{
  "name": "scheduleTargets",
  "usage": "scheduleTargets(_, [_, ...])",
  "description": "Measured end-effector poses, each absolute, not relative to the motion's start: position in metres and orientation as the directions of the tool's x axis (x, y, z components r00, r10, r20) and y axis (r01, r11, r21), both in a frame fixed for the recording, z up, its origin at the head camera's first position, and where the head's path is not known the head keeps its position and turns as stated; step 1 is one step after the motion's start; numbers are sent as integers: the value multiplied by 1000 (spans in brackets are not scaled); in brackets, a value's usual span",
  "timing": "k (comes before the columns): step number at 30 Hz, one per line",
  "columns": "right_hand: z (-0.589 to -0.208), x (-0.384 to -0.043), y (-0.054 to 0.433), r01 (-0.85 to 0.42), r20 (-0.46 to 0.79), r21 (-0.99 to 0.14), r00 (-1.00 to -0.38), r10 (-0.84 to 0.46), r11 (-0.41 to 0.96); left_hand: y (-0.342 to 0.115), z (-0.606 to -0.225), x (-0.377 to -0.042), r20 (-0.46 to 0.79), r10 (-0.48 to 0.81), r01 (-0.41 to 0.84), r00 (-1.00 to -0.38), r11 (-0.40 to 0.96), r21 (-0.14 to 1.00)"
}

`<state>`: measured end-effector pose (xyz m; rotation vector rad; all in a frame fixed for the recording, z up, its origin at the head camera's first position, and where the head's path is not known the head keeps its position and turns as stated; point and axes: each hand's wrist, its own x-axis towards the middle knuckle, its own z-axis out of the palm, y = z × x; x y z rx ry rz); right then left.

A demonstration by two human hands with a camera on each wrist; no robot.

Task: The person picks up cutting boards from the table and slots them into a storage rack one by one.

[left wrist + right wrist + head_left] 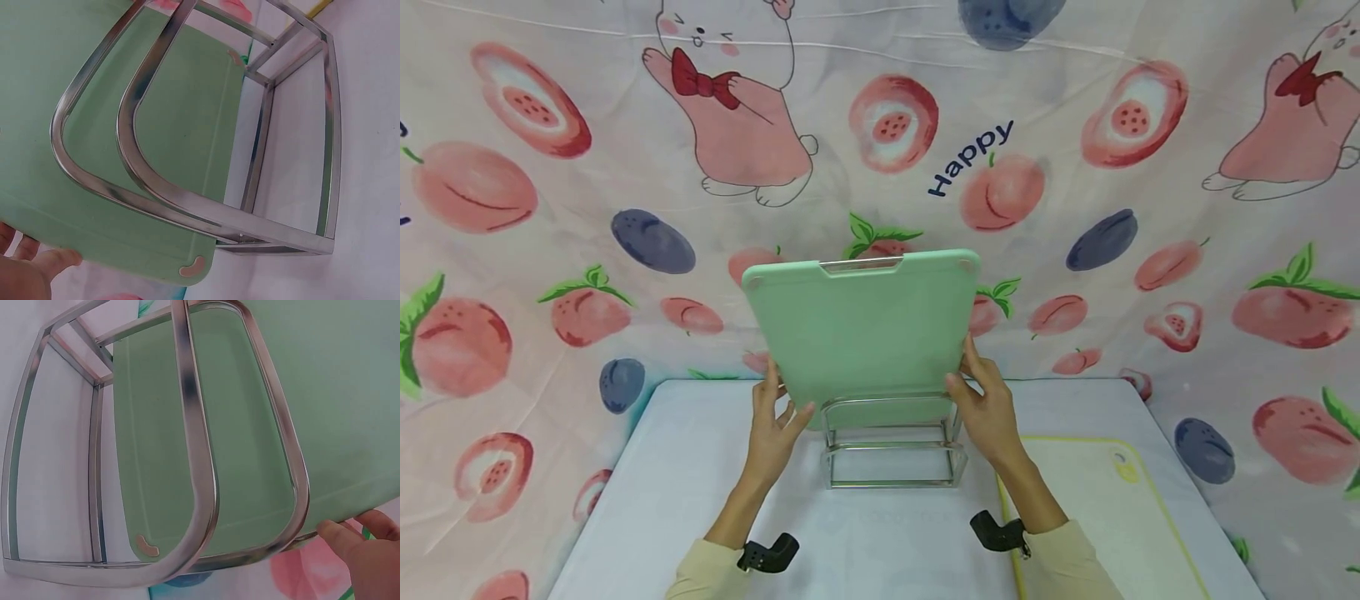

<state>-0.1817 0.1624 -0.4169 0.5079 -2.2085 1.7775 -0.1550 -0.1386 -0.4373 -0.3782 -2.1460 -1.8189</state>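
Observation:
A light green cutting board [865, 333] stands tilted behind the metal rack [891, 447], a slot in its top edge. My left hand [772, 429] holds the board's left edge, the thumb toward the front face. On the opposite edge, my right hand [990, 408] grips it slightly higher up. In the left wrist view, the lower part of the board [181, 125] shows through two rounded loops of the rack [128, 125], with a small brown pad at each lower corner. Similar loops of the rack [199, 425] cross the board in the right wrist view.
On the right of the white table [700, 467] lies a pale board with a yellow rim [1090, 517], partly under the right forearm. A fruit-print cloth [820, 167] hangs behind the table. Black wrist cameras [771, 553] are worn on both wrists.

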Motion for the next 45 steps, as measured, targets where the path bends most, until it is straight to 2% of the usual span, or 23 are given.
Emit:
scheduleTargets(5, [-424, -183, 169, -444, 435, -876, -896, -92, 187, -134, -435, -155, 400, 23, 398, -916, 171, 901])
scheduleTargets(9, [-423, -181, 173, -412, 403, -889, -911, -83, 199, -130, -433, -155, 390, 34, 390, -920, 177, 904])
scheduleTargets(20, [-400, -161, 175, -334, 323, -914, -942, -87, 230, -121, -435, -154, 409, 46, 410, -911, 179, 894])
scheduleTargets(35, [-399, -165, 183, -363, 351, -908, -932, -91, 210, -117, -430, -156, 406, 75, 410, -911, 273, 870])
scheduleTargets(42, [-400, -164, 185, -355, 341, -912, -935, -101, 207, -126, -463, -172, 429, 50, 425, -902, 274, 863])
scheduleTargets(45, [-399, -163, 185, -348, 333, -913, -937, -104, 211, -126, -462, -172, 425, 46, 421, -904, 263, 868])
